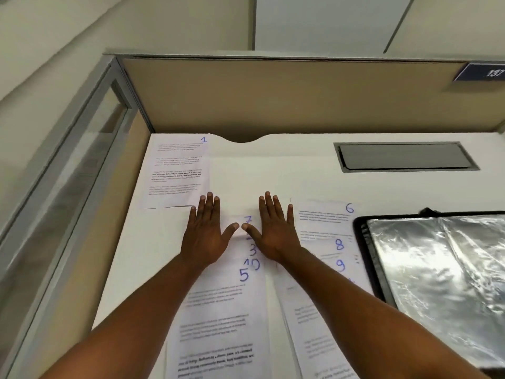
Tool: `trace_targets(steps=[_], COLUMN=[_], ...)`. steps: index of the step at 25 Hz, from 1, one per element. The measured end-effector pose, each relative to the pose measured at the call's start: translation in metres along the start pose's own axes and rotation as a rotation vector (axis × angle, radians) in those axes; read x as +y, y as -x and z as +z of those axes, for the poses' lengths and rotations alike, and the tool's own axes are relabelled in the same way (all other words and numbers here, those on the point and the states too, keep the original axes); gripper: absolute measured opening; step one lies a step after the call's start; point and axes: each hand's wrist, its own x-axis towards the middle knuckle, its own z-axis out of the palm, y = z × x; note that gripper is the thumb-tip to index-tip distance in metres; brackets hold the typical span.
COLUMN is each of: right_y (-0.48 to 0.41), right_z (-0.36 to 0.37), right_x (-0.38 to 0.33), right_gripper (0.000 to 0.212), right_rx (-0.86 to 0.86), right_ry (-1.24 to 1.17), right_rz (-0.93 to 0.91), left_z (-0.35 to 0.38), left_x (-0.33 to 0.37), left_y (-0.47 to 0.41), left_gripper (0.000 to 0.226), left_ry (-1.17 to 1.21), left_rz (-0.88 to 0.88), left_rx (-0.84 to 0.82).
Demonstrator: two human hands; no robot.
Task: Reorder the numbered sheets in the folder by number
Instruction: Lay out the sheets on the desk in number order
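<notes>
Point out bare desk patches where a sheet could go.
Bare: strip below sheet 1, left of left hand; band between hatch and sheet 6, beyond right hand. Crowded: overlapping sheets nearer you, folder at right.

What lies on the flat white bench (pixel 273 170)
White paper sheet marked 1 (pixel 177 170) lies back left, fanned white numbered sheets (pixel 218 310) in front, open black plastic-sleeve folder (pixel 437 269) right.

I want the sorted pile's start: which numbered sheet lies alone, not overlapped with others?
The sheet marked 1, at the far left of the desk; the other sheets overlap one another nearer the person.
</notes>
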Motion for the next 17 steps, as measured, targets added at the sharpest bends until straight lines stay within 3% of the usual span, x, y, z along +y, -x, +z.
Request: trace_targets(steps=[9,17], right_y=[0.131,0.185], right_z=[-0.018,-0.013], right_x=[0.115,0.149], right_gripper=[0.09,0.087], right_rx=[-0.051,-0.102], right_ry=[-0.045,-0.017], right_rz=[-0.006,-0.065], left_z=[0.044,0.055], left_x=[0.142,0.172], left_y=[0.11,0.186], left_gripper=[0.097,0.101], left_ry=[0.019,-0.013], left_rz=[-0.086,-0.177], left_rx=[-0.118,-0.188])
